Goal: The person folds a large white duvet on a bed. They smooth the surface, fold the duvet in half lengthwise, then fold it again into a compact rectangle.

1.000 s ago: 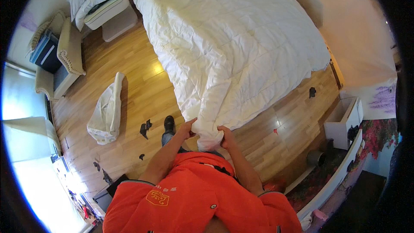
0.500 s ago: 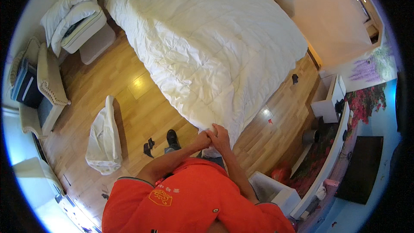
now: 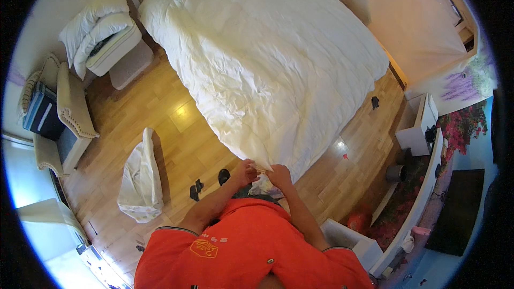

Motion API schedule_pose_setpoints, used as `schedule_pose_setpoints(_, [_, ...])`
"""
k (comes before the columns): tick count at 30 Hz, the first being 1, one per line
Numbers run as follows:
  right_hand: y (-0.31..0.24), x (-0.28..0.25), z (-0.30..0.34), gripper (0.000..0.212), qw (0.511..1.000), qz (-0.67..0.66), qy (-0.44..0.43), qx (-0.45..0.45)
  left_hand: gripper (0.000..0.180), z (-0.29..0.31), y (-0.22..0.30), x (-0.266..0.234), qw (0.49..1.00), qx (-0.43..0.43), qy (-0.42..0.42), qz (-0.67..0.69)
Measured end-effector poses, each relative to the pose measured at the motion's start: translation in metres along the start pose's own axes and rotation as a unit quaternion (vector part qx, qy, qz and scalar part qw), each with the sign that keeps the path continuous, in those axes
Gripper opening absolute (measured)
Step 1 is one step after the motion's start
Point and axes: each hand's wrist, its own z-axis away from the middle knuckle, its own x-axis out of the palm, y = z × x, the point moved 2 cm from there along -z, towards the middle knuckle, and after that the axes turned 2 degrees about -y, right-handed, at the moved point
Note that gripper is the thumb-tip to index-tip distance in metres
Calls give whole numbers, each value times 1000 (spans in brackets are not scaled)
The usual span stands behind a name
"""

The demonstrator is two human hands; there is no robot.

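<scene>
A large white duvet (image 3: 267,69) lies spread and rumpled over the bed, its near corner drawn to my waist. My left hand (image 3: 244,172) is closed at that corner, fingers pinching the fabric edge. Close beside it, my right hand (image 3: 279,175) is closed on the duvet edge too, knuckles up. A short stretch of cloth runs between the two hands. Below them hangs a bit of patterned fabric (image 3: 263,186), partly hidden by my hands and red shirt.
A heap of white cloth (image 3: 142,182) lies on the wooden floor at left, near small black items (image 3: 196,189). Further left stand an armchair (image 3: 75,107) and a bedside stool with pillows (image 3: 101,29). At right are a long white cabinet (image 3: 412,208) and a dark bin (image 3: 395,173).
My hands were together at the duvet corner and have moved apart, the right one to the right, the left one to the left. The whole view has shifted slightly.
</scene>
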Motion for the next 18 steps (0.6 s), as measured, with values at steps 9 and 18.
schedule_pose_setpoints(9, [-24,-11,-1,59,997,-45,-30,-63,25,-31,49,19,938,168,226,-201])
schedule_pose_setpoints(18, [-32,58,-50,56,491,-780,-287,262,25,7,53,43,939,226,188,-181])
